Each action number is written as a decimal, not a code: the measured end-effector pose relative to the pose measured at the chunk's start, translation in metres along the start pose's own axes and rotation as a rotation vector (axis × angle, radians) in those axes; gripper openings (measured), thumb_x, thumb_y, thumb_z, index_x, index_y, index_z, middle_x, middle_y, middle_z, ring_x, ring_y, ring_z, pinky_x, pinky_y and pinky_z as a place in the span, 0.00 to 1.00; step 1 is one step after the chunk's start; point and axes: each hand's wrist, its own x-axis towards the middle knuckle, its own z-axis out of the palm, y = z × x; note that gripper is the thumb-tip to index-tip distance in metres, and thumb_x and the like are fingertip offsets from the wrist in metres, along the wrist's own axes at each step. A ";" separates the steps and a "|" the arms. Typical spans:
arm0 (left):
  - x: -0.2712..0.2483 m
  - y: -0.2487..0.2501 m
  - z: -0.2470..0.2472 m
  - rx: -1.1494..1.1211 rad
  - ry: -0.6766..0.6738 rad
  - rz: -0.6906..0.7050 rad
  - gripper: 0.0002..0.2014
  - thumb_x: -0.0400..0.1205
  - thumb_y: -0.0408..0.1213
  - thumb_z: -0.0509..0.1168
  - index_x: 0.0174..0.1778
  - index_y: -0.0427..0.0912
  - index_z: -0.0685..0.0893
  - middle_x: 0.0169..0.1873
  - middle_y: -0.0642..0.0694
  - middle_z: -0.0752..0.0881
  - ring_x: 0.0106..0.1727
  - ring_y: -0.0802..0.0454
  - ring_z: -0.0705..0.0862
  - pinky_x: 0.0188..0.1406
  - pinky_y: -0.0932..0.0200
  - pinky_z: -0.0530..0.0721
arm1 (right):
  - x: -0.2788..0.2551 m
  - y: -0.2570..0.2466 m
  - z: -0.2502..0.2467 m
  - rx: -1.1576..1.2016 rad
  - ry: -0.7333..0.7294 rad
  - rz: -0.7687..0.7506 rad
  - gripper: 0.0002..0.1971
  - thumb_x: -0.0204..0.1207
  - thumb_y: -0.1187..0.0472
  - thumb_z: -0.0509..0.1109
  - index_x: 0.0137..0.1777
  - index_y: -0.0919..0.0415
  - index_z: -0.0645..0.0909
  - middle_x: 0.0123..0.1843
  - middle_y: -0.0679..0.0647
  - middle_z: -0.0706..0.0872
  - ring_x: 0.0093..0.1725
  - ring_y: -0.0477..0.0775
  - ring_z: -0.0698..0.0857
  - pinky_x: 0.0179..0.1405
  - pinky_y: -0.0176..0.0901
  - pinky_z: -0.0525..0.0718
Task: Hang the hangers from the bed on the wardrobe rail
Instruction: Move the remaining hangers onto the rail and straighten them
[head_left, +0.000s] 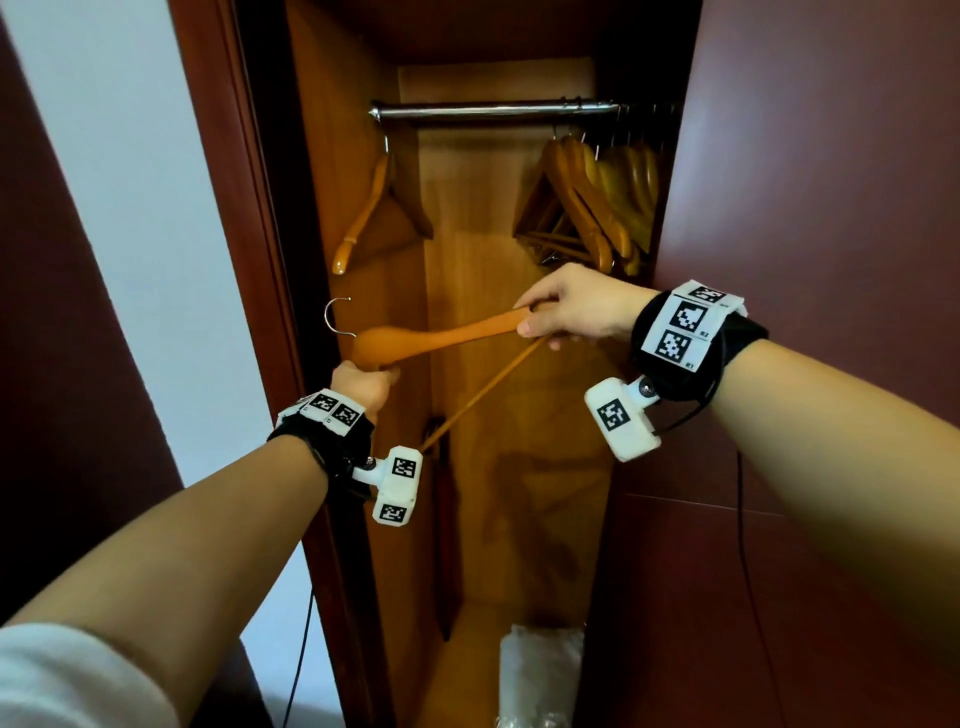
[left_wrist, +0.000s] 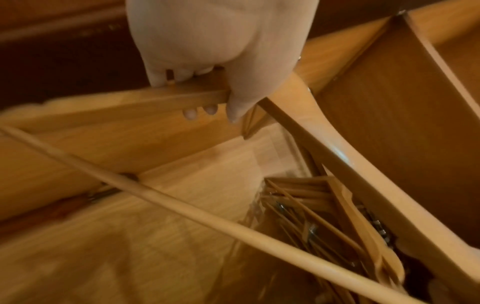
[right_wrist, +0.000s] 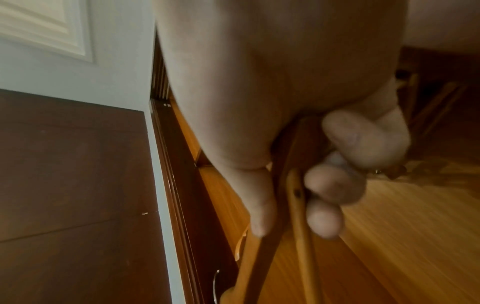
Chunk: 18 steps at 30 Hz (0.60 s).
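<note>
I hold a wooden hanger tilted in front of the open wardrobe, its metal hook pointing up at the left. My left hand grips the hanger just below its middle; in the left wrist view the fingers curl round the wooden arm. My right hand grips the hanger's right end, where arm and crossbar meet; the right wrist view shows its fingertips wrapped round the wood. The chrome rail runs above, well over both hands.
One hanger hangs at the rail's left end and a bunch of several hangers at its right end. Dark red panels flank the wardrobe opening. A white plastic bundle lies on the wardrobe floor.
</note>
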 end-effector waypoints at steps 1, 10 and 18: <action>0.001 -0.001 -0.004 -0.023 -0.001 0.002 0.18 0.77 0.37 0.75 0.58 0.33 0.80 0.46 0.36 0.87 0.47 0.40 0.86 0.47 0.47 0.84 | 0.006 -0.001 0.000 -0.033 0.082 -0.019 0.10 0.77 0.57 0.77 0.57 0.56 0.88 0.37 0.49 0.90 0.32 0.44 0.86 0.32 0.37 0.83; 0.011 0.023 -0.033 -0.204 -0.006 0.133 0.14 0.76 0.38 0.77 0.49 0.37 0.81 0.31 0.44 0.87 0.25 0.54 0.88 0.24 0.60 0.83 | 0.046 -0.019 0.003 -0.406 0.586 -0.068 0.19 0.78 0.54 0.71 0.70 0.49 0.81 0.71 0.57 0.76 0.72 0.63 0.72 0.72 0.60 0.72; 0.013 0.038 -0.041 -0.426 0.051 0.022 0.13 0.76 0.35 0.77 0.41 0.39 0.77 0.28 0.44 0.80 0.19 0.55 0.77 0.24 0.58 0.82 | 0.060 -0.042 0.025 -0.295 0.469 -0.205 0.22 0.77 0.59 0.70 0.72 0.49 0.79 0.75 0.57 0.70 0.78 0.62 0.65 0.77 0.59 0.69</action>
